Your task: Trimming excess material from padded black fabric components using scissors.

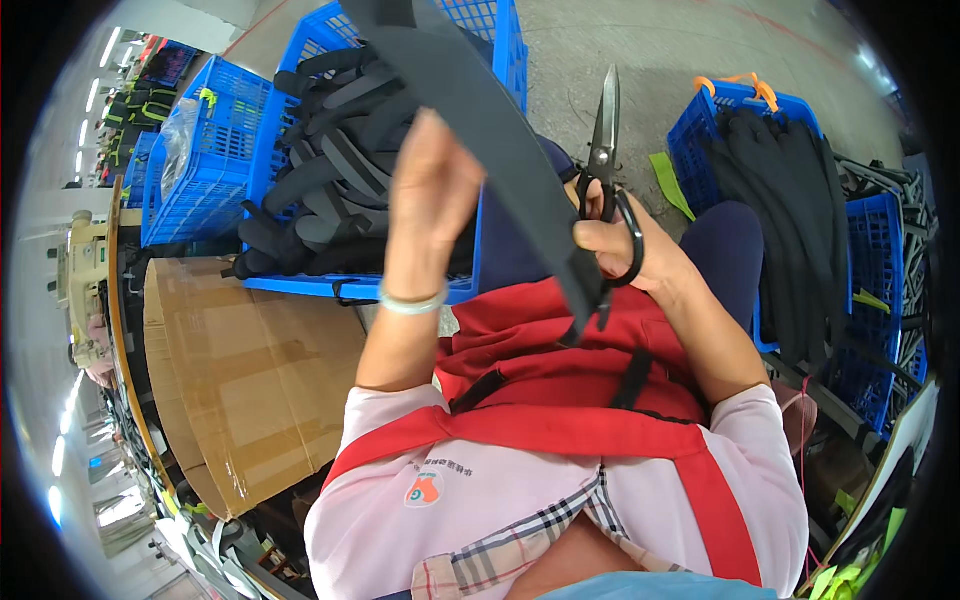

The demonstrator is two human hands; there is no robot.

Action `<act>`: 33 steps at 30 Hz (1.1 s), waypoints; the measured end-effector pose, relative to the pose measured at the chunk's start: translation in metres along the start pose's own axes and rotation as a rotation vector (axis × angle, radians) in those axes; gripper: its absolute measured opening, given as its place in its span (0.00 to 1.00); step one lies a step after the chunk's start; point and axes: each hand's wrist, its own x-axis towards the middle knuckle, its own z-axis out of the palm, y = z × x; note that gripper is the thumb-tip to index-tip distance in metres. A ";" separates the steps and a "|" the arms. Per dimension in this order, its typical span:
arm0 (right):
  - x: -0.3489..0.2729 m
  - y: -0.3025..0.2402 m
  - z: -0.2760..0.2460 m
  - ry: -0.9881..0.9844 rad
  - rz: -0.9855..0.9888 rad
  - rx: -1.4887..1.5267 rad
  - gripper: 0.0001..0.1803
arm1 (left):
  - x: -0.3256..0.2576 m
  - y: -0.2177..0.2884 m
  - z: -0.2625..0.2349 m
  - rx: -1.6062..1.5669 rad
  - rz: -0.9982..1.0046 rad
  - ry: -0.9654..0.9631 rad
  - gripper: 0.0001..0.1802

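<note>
A long dark grey fabric strip (480, 120) slants across the view from the top down to my lap. Its lower end is close to my right hand (640, 245), and I cannot tell if the fingers pinch it. That hand is closed around the black handles of a pair of scissors (606, 125), blades pointing up and away from me. My left hand (436, 185) is raised beside the strip's left edge, smeared by motion. Its fingers are too blurred to show whether they grip the strip. Beyond it, a blue plastic crate (262, 190) holds many dark grey strap pieces (345, 165).
On the right, blue crates (690, 150) carry long dark fabric pieces (775, 220). A cardboard sheet (255, 370) stands at the left, near a sewing machine (88, 265). Another blue crate (215, 140) sits behind it. A red apron (570, 370) covers my lap.
</note>
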 end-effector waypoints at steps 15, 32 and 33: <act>-0.061 0.001 -0.070 0.456 0.009 -0.026 0.19 | -0.005 -0.071 -0.031 0.244 -0.328 -0.056 0.10; -0.042 0.014 -0.047 0.448 -0.200 -0.290 0.12 | -0.007 -0.098 -0.008 0.279 -0.291 0.075 0.09; -0.044 0.015 -0.048 0.446 -0.159 -0.281 0.12 | -0.007 -0.100 -0.008 0.279 -0.294 0.075 0.09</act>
